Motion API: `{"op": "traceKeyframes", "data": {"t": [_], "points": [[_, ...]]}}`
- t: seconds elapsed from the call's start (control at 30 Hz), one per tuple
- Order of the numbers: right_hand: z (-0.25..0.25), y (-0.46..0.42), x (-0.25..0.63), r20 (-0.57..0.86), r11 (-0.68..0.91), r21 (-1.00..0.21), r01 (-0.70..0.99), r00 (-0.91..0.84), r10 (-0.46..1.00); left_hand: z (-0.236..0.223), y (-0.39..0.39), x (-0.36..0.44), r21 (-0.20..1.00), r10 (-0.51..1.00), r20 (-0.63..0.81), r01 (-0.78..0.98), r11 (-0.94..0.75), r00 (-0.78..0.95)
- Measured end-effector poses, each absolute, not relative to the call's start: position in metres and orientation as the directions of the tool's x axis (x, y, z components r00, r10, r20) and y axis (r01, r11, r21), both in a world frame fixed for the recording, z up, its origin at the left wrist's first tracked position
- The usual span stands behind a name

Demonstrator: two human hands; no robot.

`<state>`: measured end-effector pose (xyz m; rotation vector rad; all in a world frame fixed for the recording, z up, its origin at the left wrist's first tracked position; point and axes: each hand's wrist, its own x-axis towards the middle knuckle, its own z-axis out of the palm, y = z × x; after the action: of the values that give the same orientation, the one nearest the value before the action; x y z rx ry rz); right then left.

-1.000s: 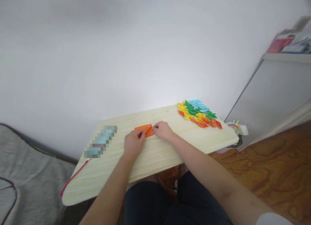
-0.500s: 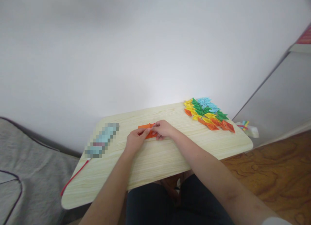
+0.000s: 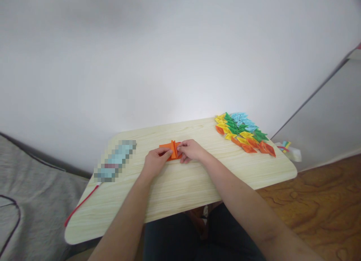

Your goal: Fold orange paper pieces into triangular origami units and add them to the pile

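Observation:
An orange sheet of folded paper [image 3: 174, 150] lies on the pale wood-grain table [image 3: 180, 186], with a raised double fold standing across its middle. At its left end my left hand [image 3: 156, 160] is closed, thumb and fingers pinching the paper beside the fold. My right hand [image 3: 191, 150] pinches the right part, its fingertips close to the ridge. Parts of the sheet are hidden under the fingers of both hands.
Several folded paper pieces [image 3: 241, 128] in yellow, green, light blue and orange lie at the table's back right. A blurred-out phone-like object [image 3: 116, 160] with a red cord [image 3: 81, 205] is at the left. A white wall [image 3: 169, 65] rises behind the table.
The orange paper was a flat rectangle with a diagonal crease; now a ridge stands up in its middle. My right hand has come in over its right end. The view has shifted a little.

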<state>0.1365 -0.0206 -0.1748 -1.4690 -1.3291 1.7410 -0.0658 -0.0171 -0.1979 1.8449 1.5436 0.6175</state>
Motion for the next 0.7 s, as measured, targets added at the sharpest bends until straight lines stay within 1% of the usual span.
{"op": "traceKeyframes", "data": {"t": [0.2,0.37,0.5,0.7], "points": [[-0.1764,-0.021,0.1359,-0.439,-0.398,-0.895,0.202,-0.23,0.869,-0.2005,-0.0164,-0.0659,0.735,0.985,-0.058,0.675,-0.068,0.162],[-0.1787,-0.0266,0.1325,-0.385,-0.344,-0.912,0.223,-0.181,0.905,-0.1988,-0.0172,-0.0645,0.746,0.987,-0.057,0.664,-0.058,0.149],[-0.1795,-0.0292,0.1304,-0.361,-0.311,-0.919,0.241,-0.203,0.91,-0.1978,-0.0185,-0.0643,0.762,0.985,-0.048,0.643,-0.072,0.167],[-0.1811,-0.0261,0.131,-0.369,-0.311,-0.918,0.246,-0.247,0.896,-0.1924,-0.0236,-0.0644,0.792,0.975,-0.02,0.598,-0.119,0.221]]}}
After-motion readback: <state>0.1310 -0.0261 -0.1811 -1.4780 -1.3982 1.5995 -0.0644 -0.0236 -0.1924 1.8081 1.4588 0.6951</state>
